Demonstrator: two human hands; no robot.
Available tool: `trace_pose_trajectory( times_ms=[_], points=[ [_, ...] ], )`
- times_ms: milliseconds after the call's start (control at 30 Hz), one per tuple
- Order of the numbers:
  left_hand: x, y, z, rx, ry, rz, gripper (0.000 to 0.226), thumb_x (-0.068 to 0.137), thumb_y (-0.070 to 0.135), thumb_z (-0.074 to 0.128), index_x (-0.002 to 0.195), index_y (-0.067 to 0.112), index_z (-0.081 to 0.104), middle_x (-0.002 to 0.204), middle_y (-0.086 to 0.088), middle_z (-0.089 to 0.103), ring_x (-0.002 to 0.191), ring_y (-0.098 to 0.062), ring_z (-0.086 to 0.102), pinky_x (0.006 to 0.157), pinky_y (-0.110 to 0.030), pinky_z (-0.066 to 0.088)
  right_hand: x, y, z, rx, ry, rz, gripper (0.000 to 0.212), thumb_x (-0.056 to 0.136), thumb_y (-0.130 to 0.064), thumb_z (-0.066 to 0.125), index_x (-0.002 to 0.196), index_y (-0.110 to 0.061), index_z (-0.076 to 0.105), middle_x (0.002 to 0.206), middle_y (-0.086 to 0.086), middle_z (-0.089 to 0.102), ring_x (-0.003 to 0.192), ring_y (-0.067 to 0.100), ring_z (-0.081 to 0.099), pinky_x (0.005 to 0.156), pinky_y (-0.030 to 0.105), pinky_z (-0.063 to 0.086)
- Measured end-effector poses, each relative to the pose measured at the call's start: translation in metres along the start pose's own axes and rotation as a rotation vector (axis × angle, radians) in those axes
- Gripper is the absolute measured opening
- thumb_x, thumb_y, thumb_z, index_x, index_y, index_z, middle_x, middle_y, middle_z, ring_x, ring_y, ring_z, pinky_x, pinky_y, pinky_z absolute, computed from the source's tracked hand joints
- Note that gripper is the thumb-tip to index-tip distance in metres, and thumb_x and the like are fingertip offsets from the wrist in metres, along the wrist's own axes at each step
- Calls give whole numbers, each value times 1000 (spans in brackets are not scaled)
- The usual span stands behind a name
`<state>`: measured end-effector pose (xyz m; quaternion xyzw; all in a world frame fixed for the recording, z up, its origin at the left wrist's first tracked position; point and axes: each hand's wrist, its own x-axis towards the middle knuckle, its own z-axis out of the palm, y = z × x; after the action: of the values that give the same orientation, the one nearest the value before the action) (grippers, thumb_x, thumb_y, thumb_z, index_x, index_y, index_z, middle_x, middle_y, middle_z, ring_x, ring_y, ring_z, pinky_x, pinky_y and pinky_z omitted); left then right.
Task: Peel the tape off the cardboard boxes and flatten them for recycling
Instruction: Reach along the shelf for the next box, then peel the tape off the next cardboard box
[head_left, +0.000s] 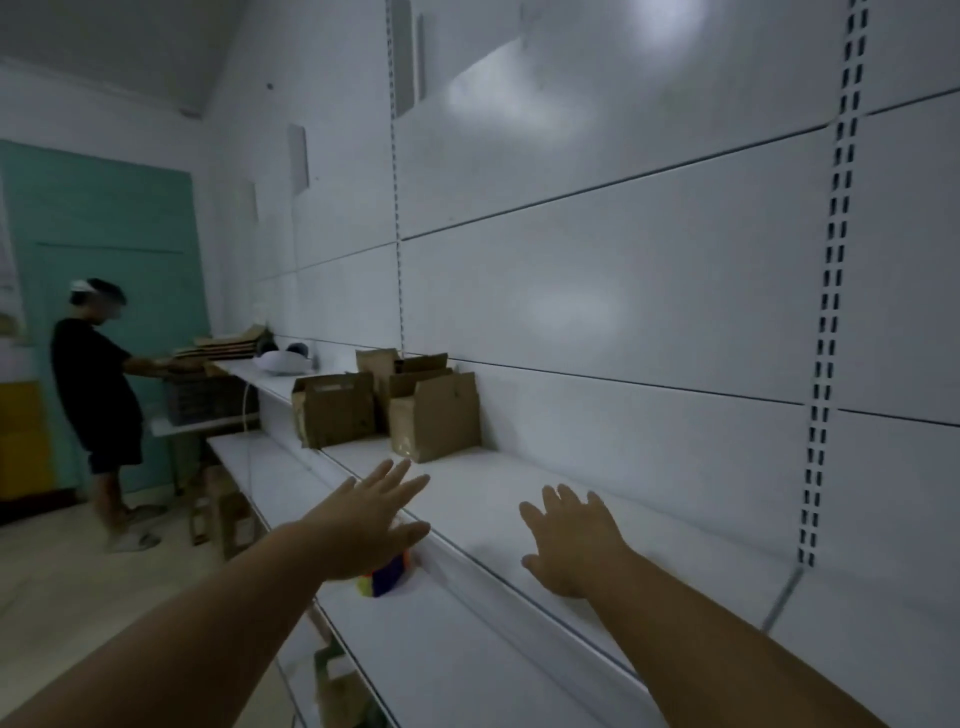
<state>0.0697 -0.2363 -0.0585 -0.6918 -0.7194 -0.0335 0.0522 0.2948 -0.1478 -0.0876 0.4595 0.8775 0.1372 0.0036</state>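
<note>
Cardboard boxes (434, 423) stand beyond spread left hand (371, 525), right hand (576, 545).

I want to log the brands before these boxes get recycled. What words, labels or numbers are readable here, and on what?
No text can be read in this view.
Nearest cardboard box: dark specks only, no legible print.
Box to its left: faint marks near the top, too blurred to read.
Colourful item under the left hand: any print too blurred to read.

Head-worn camera faces forward, down along the near shelf (498, 467)
</note>
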Motion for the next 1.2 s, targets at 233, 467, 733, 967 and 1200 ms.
trace_pose_trajectory(
  times_ms=[233, 467, 733, 967, 1200],
  points=[
    [62, -96, 11, -43, 38, 27, 63, 97, 53, 30, 150, 32, 3, 159, 1, -8, 145, -16, -11, 117, -41, -1, 113, -51, -4, -17, 36, 40, 61, 99, -41, 37, 150, -17, 13, 158, 15, 9, 145, 31, 10, 116, 49, 11],
    [144, -194, 16, -95, 64, 64, 63, 98, 51, 29, 151, 29, 3, 160, 1, -3, 146, -17, -7, 117, -43, 3, 201, -86, -18, 198, -7, 127, 65, 96, -44, 43, 151, -23, 14, 158, 7, 14, 144, 24, 16, 116, 39, 21],
    [239, -238, 40, -93, 52, 193, 62, 98, 52, 29, 151, 28, 7, 160, 2, -2, 146, -16, -5, 117, -42, 4, 274, -95, -10, 191, -2, 193, 65, 97, -46, 42, 151, -22, 14, 158, 8, 12, 145, 25, 15, 116, 40, 22],
    [311, -260, 32, -136, 76, 278, 61, 97, 45, 42, 150, 27, 16, 158, 2, 15, 145, -17, 14, 115, -35, 19, 342, -67, -15, 351, 362, 233, 80, 90, -62, 39, 151, -26, 1, 160, 3, -6, 146, 20, 3, 116, 37, 17],
    [335, -256, 4, -285, 441, 471, 48, 94, 25, 50, 140, 27, 38, 136, 8, 45, 114, -9, 47, 90, -21, 40, 385, -55, -15, 10, 435, -20, 70, 77, -56, 66, 133, -21, 45, 155, 3, 26, 145, 22, 15, 119, 48, 4]
  ],
)
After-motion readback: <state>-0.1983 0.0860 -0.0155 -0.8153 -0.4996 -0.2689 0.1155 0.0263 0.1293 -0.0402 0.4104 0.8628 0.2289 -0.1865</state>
